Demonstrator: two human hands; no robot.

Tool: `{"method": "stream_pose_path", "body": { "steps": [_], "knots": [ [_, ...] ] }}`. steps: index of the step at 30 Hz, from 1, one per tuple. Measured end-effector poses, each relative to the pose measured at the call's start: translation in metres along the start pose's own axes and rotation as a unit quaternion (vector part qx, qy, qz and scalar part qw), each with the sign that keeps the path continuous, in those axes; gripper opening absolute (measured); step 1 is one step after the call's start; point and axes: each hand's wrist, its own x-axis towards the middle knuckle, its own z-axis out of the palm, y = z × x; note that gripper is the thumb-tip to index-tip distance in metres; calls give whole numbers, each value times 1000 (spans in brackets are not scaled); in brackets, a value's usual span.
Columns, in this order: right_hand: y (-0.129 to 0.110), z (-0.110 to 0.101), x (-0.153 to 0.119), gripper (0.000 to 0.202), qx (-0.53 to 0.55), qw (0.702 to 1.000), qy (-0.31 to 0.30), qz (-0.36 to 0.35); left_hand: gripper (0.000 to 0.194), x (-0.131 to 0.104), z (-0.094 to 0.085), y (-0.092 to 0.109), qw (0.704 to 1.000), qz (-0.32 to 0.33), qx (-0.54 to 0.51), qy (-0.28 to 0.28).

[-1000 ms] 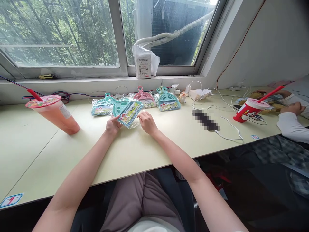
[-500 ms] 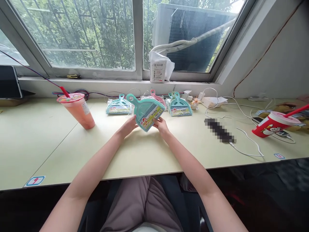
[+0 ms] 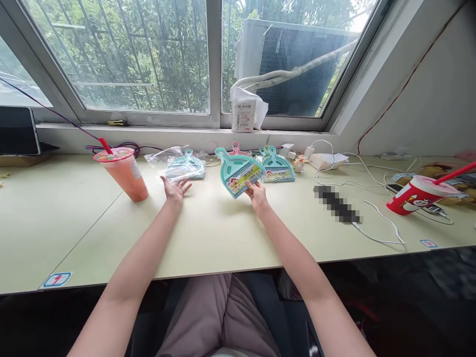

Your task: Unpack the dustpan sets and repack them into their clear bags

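My right hand [image 3: 256, 195] grips the lower right edge of a mint-green mini dustpan-and-brush set [image 3: 240, 173] with a yellow label. The set is held tilted above the table, its handle ring toward the upper left. My left hand [image 3: 174, 188] is empty, palm up with fingers spread. Just beyond it, a crumpled clear plastic bag [image 3: 158, 159] lies against another dustpan set [image 3: 187, 166]. More sets lie at the back: a green one [image 3: 275, 166] on the right and a pink one [image 3: 235, 147], mostly hidden behind the held set.
A cup of pinkish drink [image 3: 126, 176] leans in view at left, and a red cup [image 3: 416, 196] stands at right. White cables [image 3: 383, 240] and a pixelated dark object [image 3: 336, 204] lie on the right side of the table. A paper-wrapped pack [image 3: 245, 113] sits on the windowsill.
My left hand has let go of the dustpan set and moved left, opening. Clear plastic now shows by the left set. My right hand keeps the held set, shifted slightly right.
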Motion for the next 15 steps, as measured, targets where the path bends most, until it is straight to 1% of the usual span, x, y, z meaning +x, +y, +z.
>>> {"method": "stream_pose_path", "body": {
  "steps": [1, 3, 4, 5, 6, 7, 8, 9, 10, 11, 12, 13, 14, 15],
  "knots": [
    [-2, -2, 2, 18, 12, 1000, 11, -7, 75, -1, 1, -1, 999, -26, 25, -33],
    [-5, -6, 5, 19, 23, 999, 28, -16, 76, -5, 6, -7, 983, -81, 99, -130],
    [-5, -8, 6, 19, 23, 999, 34, -16, 73, -8, 9, -11, 970, -99, 141, -174],
    [-6, -9, 7, 19, 21, 999, 39, -13, 67, -11, 12, -16, 955, -106, 184, -205],
    [-5, -10, 7, 19, 18, 999, 41, -9, 61, -14, 16, -21, 943, -98, 230, -218],
    [-5, -10, 7, 20, 14, 999, 41, -4, 55, -17, 18, -25, 933, -70, 281, -215],
    [-4, -10, 6, 20, 10, 999, 38, 0, 49, -20, 20, -28, 921, -20, 334, -198],
    [-3, -10, 6, 19, 4, 999, 35, 2, 42, -23, 21, -30, 904, 50, 386, -175],
    [-2, -10, 5, 19, -3, 1000, 31, 4, 36, -26, 21, -30, 880, 132, 431, -149],
    [0, -9, 4, 18, -10, 1000, 25, 6, 32, -27, 21, -29, 849, 216, 465, -125],
    [1, -8, 3, 18, -17, 1000, 18, 8, 35, -28, 19, -26, 817, 288, 489, -104],
    [2, -8, 2, 18, -25, 1000, 13, 10, 43, -28, 17, -22, 788, 341, 506, -85],
    [3, -7, 1, 18, -31, 999, 9, 13, 50, -25, 14, -17, 766, 374, 518, -67],
    [3, -6, 0, 18, -38, 999, 4, 15, 53, -22, 11, -12, 753, 391, 527, -49]
  ]
}}
